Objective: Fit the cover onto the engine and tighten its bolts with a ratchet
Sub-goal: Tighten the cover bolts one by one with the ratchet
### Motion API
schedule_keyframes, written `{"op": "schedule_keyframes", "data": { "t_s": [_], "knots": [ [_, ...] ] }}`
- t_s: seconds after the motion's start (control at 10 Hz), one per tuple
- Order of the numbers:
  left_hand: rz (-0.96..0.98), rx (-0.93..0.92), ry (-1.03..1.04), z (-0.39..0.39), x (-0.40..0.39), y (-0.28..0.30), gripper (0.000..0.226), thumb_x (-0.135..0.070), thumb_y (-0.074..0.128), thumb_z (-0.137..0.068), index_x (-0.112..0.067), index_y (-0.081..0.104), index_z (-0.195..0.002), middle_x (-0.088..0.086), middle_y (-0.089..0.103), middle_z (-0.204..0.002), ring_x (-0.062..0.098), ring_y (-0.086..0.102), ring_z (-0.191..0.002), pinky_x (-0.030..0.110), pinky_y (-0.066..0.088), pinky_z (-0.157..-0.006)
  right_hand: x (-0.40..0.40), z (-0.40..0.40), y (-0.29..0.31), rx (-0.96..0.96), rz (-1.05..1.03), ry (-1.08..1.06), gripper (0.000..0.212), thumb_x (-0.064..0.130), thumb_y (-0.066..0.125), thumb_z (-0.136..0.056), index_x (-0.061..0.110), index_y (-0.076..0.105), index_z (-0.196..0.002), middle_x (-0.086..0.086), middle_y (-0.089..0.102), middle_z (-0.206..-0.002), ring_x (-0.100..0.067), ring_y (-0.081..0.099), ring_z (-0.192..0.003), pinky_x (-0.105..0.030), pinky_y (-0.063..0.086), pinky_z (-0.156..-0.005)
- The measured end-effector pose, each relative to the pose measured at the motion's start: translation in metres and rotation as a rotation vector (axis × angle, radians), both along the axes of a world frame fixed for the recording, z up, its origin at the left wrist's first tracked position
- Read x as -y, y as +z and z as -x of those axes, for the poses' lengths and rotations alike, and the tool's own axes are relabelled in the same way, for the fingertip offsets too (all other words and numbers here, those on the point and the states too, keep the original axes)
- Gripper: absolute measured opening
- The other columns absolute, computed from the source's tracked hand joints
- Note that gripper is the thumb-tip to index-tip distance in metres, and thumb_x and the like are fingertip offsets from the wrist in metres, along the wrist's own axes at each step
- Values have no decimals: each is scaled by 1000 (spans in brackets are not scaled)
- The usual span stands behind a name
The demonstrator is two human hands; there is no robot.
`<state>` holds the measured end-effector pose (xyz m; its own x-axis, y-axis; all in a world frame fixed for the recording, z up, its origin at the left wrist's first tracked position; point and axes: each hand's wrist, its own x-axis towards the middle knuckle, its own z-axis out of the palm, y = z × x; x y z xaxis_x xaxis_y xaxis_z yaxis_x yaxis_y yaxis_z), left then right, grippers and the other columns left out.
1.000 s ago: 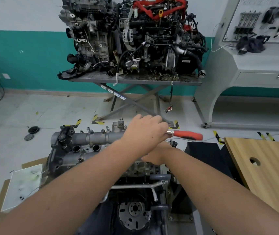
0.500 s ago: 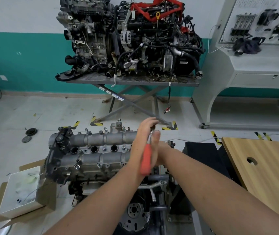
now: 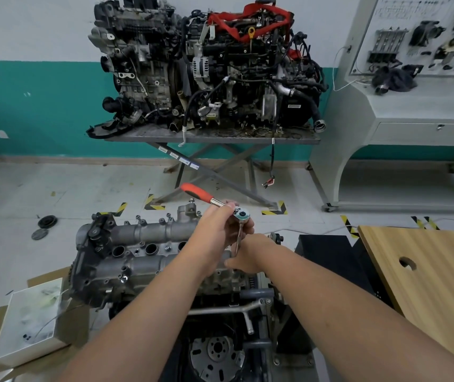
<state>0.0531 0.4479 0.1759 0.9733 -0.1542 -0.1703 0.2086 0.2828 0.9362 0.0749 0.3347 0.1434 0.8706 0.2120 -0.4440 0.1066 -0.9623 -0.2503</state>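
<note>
Nearest to the camera, two bare forearms reach forward over the front of the grey metal engine, which stands low on the floor with its long silver cast cover sitting on top. The right hand rests on the right end of this cover, with the fingers curled down around the lower end of the thin steel extension bar; how tight this grip is I cannot tell. The left hand is closed around the neck of the ratchet with the orange-red handle, just behind its round head. Half a second ago the handle pointed down toward the person, along the left wrist; now it has swung around and points away, up and to the left. The engine itself has not moved. To the left lies a white box on brown cardboard, to the right a light wooden tabletop with a round hole. Farther back, a larger dark engine with red straps stands on a grey scissor-leg table.
</note>
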Motion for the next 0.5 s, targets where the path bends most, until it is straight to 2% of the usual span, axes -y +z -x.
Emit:
{"op": "schedule_keyframes", "data": {
  "t_s": [0.1,0.2,0.3,0.4,0.5],
  "knots": [
    [-10,-17,-86,0,-6,5,16,-15,32,-107,-12,48,-105,10,68,-73,24,66,-69,39,46,-75,0,0,-2,19,-9,9,46,41,62,-91,9,59,-124,-7,48,-99,-24,43,-90,-38,40,-80],
    [25,-52,-138,-1,-9,8,18,-14,31,-107,-11,48,-108,11,67,-73,24,66,-67,38,47,-76,1,0,-3,32,5,5,48,42,63,-91,8,59,-124,-7,49,-100,-25,44,-89,-39,43,-83],
    [-22,-119,-126,-6,-5,18,16,-16,34,-104,-11,50,-105,9,67,-69,24,65,-63,34,49,-69,0,-1,-6,28,1,-6,43,41,63,-90,10,62,-120,-7,53,-98,-25,47,-87,-39,45,-82],
    [-194,-141,-34,-16,-1,23,22,-26,46,-104,-8,55,-95,6,67,-65,23,65,-57,33,56,-61,-3,-4,-8,49,19,4,35,37,63,-90,13,64,-117,-6,56,-99,-24,49,-86,-37,46,-79],
    [-431,-121,-29,-24,3,28,36,-33,45,-103,0,62,-101,2,68,-60,20,67,-54,35,60,-66,-3,-6,-9,27,8,-8,39,38,64,-89,13,63,-119,-9,62,-112,-26,52,-91,-38,47,-83]
  ]
}}
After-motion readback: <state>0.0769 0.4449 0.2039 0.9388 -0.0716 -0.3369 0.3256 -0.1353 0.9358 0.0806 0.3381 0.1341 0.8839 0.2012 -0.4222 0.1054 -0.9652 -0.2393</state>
